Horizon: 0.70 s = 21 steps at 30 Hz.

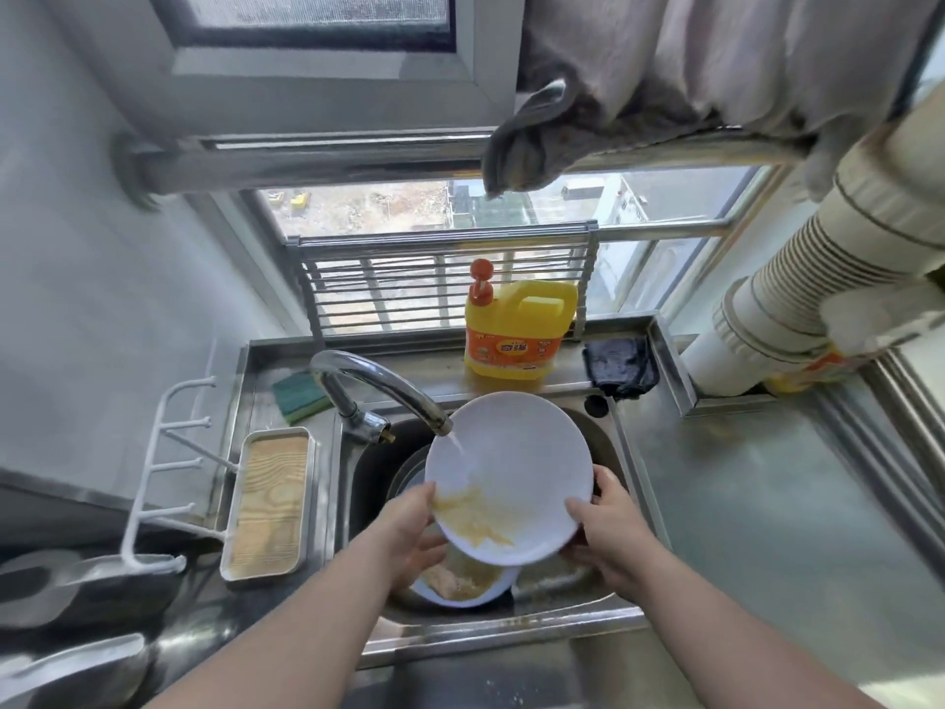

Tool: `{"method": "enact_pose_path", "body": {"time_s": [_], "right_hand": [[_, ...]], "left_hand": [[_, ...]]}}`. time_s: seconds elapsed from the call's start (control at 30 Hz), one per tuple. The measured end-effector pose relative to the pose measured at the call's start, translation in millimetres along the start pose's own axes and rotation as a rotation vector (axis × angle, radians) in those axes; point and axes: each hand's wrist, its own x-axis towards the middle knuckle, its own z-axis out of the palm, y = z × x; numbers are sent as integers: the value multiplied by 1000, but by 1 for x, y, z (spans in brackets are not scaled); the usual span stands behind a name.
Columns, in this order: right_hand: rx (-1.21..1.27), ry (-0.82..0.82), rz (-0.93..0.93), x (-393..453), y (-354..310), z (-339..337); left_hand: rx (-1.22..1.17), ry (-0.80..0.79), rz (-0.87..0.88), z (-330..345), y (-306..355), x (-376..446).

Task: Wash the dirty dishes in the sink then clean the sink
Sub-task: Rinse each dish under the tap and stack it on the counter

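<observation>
Over the sink (621, 455), both hands hold a white plate (516, 468) tilted under the running tap (381, 386). Left hand (409, 529) grips the lower-left rim, right hand (608, 524) grips the right rim. Yellow residue on plate's lower part. Dirty bowl (465, 585) sits below in the basin. Soap bottle (516, 324) behind.

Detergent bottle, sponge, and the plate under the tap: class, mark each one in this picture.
detergent bottle (516, 332), head view, on its yellow body.
sponge (299, 396), head view, on its green top face.
plate (521, 452), head view, on its clean white centre.
</observation>
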Motion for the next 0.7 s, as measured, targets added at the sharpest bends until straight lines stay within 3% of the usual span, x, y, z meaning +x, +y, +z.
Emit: {"method": "enact_pose_path", "body": {"time_s": [0.27, 0.47, 0.57, 0.7], "right_hand": [[184, -93, 191, 30, 37, 30], [508, -172, 284, 55, 37, 56], [601, -208, 278, 67, 25, 60], [516, -213, 219, 78, 8, 39]], "left_hand": [[-259, 15, 112, -23, 24, -12], [-442, 56, 215, -31, 27, -4], [-452, 73, 186, -22, 24, -1], [-368, 217, 94, -4, 13, 3]]}}
